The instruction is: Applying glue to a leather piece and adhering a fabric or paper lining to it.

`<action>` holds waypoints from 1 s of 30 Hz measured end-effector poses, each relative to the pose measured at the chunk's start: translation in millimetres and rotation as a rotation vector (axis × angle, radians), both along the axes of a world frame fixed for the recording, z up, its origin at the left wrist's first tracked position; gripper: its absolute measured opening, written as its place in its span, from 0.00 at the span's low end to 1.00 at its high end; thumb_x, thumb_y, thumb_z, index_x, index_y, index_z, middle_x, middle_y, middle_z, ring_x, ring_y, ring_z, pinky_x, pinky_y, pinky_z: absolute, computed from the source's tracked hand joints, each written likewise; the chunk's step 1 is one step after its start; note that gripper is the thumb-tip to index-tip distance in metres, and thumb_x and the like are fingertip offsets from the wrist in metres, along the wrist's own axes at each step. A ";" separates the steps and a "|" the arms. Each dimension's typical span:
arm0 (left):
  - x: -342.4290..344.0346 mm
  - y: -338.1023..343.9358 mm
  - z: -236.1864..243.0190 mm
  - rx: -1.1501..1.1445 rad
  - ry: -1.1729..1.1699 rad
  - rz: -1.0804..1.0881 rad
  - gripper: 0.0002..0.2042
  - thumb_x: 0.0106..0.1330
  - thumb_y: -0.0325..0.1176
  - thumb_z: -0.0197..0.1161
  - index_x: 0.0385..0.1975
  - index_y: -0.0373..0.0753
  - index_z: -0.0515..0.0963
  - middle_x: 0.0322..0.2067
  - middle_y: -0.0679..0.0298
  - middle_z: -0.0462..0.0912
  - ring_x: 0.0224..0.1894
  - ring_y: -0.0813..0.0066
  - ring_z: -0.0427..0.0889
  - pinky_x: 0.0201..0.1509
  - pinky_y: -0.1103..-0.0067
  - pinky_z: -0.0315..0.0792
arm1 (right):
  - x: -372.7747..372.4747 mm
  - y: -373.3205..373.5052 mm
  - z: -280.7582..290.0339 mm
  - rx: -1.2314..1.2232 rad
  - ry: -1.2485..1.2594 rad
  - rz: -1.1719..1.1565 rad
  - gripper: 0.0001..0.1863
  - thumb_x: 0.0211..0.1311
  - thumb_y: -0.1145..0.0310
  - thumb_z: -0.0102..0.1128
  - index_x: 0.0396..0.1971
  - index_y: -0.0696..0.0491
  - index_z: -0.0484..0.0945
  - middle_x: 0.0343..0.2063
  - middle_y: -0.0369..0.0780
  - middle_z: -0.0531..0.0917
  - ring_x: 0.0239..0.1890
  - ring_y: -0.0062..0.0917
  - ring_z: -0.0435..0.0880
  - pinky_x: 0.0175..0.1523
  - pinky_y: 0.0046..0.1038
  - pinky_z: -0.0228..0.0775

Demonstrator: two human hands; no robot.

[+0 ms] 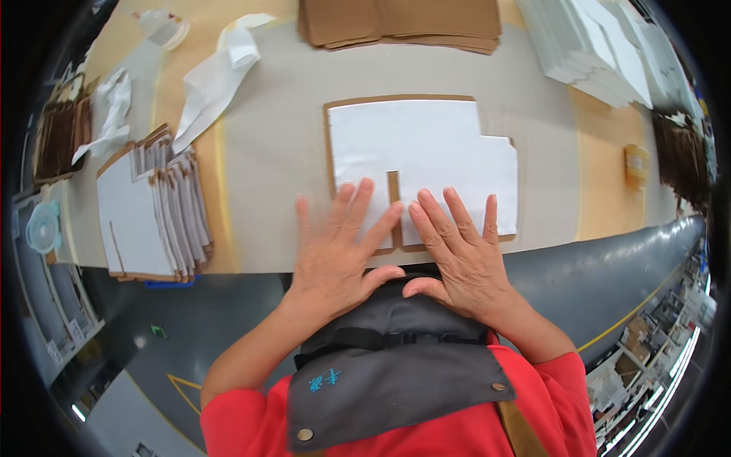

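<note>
A white sheet (426, 137) lies flat over a brown cardboard piece (393, 190), whose edge shows as a thin rim and through a narrow slot. The sheet has a step cut from its far right corner. My left hand (339, 247) is over the near left part, fingers spread and slightly blurred. Beside it, my right hand (461, 255) has its fingers spread over the near right part. Neither hand holds anything. Whether the palms press on the sheet or hover just above it, I cannot tell.
Brown cardboard pieces (403, 27) are stacked at the far edge. White-faced boards (133, 217) stand at the left, near crumpled white paper (217, 84) and a clear bottle (164, 29). White sheets (586, 49) are piled far right, above a yellow container (636, 166). The table's edge (251, 272) runs before me.
</note>
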State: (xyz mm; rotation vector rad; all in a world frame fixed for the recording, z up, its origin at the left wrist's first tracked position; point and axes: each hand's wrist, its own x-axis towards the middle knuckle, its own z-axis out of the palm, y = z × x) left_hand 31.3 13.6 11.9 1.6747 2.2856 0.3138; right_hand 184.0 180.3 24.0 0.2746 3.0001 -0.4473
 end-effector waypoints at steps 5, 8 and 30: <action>-11.3 8.1 -9.0 -0.093 0.107 0.057 0.41 0.69 0.67 0.43 0.75 0.44 0.56 0.77 0.53 0.46 0.79 0.55 0.40 0.73 0.40 0.27 | -10.6 19.0 -6.9 0.084 0.017 -0.112 0.52 0.59 0.25 0.39 0.74 0.48 0.56 0.75 0.37 0.57 0.78 0.34 0.49 0.75 0.60 0.23; -9.6 1.9 -11.4 -0.057 0.099 0.066 0.41 0.70 0.66 0.42 0.75 0.42 0.55 0.77 0.53 0.46 0.79 0.54 0.40 0.72 0.39 0.28 | 9.6 37.1 -19.6 0.163 -0.074 -0.273 0.51 0.62 0.28 0.42 0.76 0.49 0.51 0.76 0.38 0.53 0.78 0.35 0.46 0.75 0.59 0.21; -75.6 42.1 -17.1 0.073 0.185 0.351 0.37 0.73 0.54 0.49 0.76 0.41 0.49 0.78 0.54 0.41 0.79 0.55 0.38 0.74 0.44 0.26 | -94.6 80.3 0.7 -0.037 0.477 -0.124 0.20 0.56 0.73 0.70 0.50 0.54 0.79 0.50 0.41 0.81 0.50 0.37 0.79 0.51 0.33 0.75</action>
